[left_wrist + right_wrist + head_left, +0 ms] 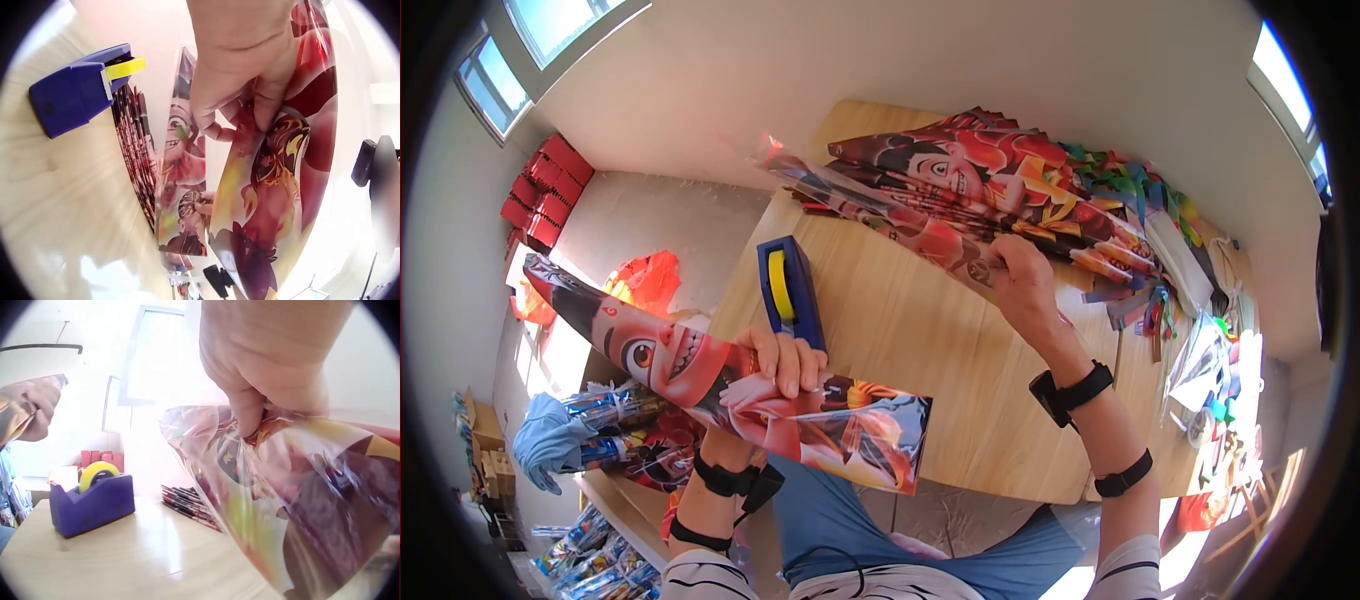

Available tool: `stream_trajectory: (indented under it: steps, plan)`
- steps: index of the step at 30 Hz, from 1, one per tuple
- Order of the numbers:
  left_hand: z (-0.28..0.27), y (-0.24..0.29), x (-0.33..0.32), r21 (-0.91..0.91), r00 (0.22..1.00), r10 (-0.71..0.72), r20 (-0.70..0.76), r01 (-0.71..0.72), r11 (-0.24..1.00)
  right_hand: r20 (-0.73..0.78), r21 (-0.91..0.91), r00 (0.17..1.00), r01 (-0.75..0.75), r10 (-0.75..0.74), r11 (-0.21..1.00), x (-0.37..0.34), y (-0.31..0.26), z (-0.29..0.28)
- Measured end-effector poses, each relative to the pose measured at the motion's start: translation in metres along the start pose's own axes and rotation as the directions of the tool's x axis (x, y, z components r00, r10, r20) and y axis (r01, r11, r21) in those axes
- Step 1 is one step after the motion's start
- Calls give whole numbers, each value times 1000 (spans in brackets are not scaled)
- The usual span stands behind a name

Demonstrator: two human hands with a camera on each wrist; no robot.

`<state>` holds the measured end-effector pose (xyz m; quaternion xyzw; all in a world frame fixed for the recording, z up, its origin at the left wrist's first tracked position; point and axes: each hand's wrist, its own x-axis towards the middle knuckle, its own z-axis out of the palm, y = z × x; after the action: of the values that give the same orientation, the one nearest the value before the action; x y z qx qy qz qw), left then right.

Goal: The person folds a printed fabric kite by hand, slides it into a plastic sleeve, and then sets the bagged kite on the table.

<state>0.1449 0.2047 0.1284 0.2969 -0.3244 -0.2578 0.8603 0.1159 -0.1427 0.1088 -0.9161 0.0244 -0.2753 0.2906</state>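
Note:
My left hand (783,362) grips a long, glossy printed plastic sheet (670,350) with a big-eyed cartoon face, held over the table's left front edge. In the left wrist view its thumb and fingers pinch the film. My right hand (1025,280) pinches one end of a second printed sheet (910,228), partly see-through, which slants up and left across the table. Crinkles gather in that film (262,487) around the fingers in the right wrist view. Between the two sheets stands a blue tape dispenser (802,300) with a roll of yellow tape (779,284).
A stack of similar printed sheets (960,165) lies along the back of the wooden table (980,400). Colourful ribbons (1170,205) trail at its right end. Wrapped bundles (615,410) sit left of me, and red boxes (550,190) are piled by the wall.

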Motion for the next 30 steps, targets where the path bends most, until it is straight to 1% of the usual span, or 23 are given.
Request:
stream_trajectory:
  steps: [1,2,3,6,8,9,10,12,14,15,16,18,19,21,22,23,24,25,26,27,28,29,30]
  plan:
    - [-4,0,-3,-23,999,-20,27,21,1000,57,119,991,-129,123,984,18,5,-7]
    - [-7,0,-6,-45,998,-42,49,44,998,134,231,962,-262,237,937,35,9,-13]
    - [-9,-1,-8,-54,996,-56,73,60,997,137,113,961,-257,241,960,57,9,-23]
    - [-21,-7,-17,-84,985,-121,121,132,988,120,69,976,-188,179,980,115,41,-24]
    - [-26,-9,-20,-105,976,-172,136,187,977,127,21,973,-194,190,981,146,73,-17]
    - [-25,-9,-22,-130,971,-213,108,226,965,130,-5,971,-200,199,980,157,89,-13]
    - [-26,-10,-24,-157,964,-253,82,264,952,156,-85,962,-215,226,973,165,103,-9]
    - [-38,-18,-25,-180,961,-251,116,269,946,204,-240,936,-234,285,942,175,128,-1]
    - [-42,-22,-23,-185,959,-253,125,273,944,123,-334,947,-242,297,911,174,159,10]
    - [-41,-20,-25,-184,958,-278,74,287,940,81,-379,951,-249,300,891,171,159,11]
    - [-43,-24,-24,-201,954,-291,66,299,933,-45,-464,963,-256,266,848,167,158,11]
    - [-44,-31,-19,-235,945,-322,53,325,916,-281,-610,947,-302,156,733,152,144,9]
    - [-38,-37,-12,-302,953,-299,44,298,906,-248,-514,958,-258,146,818,144,131,5]
    - [-27,-49,-6,-252,921,-375,-104,340,906,-167,-287,978,-170,126,943,115,97,-2]
    - [-22,-54,-8,-231,891,-412,-191,367,901,-80,-73,986,-154,148,985,90,76,-4]
    - [-19,-63,-6,-111,872,-405,-276,390,914,8,151,989,-149,149,977,63,51,-6]
    - [-14,-72,-4,9,848,-393,-355,424,906,153,273,959,-274,240,922,30,28,-10]
    - [-3,-80,2,68,833,-387,-396,447,892,291,367,909,-393,297,843,1,9,-16]
    - [9,-88,6,121,815,-382,-435,473,872,408,475,844,-521,347,709,-31,-9,-24]
    - [17,-94,12,129,788,-431,-440,530,838,519,551,771,-632,370,544,-60,-23,-32]
    - [25,-101,14,135,757,-480,-443,586,799,574,575,727,-686,378,446,-89,-29,-40]
    - [29,-110,14,170,770,-462,-439,576,799,625,590,683,-731,378,343,-116,-32,-47]
    - [31,-117,11,160,750,-489,-444,604,781,624,557,669,-744,405,370,-140,-34,-52]
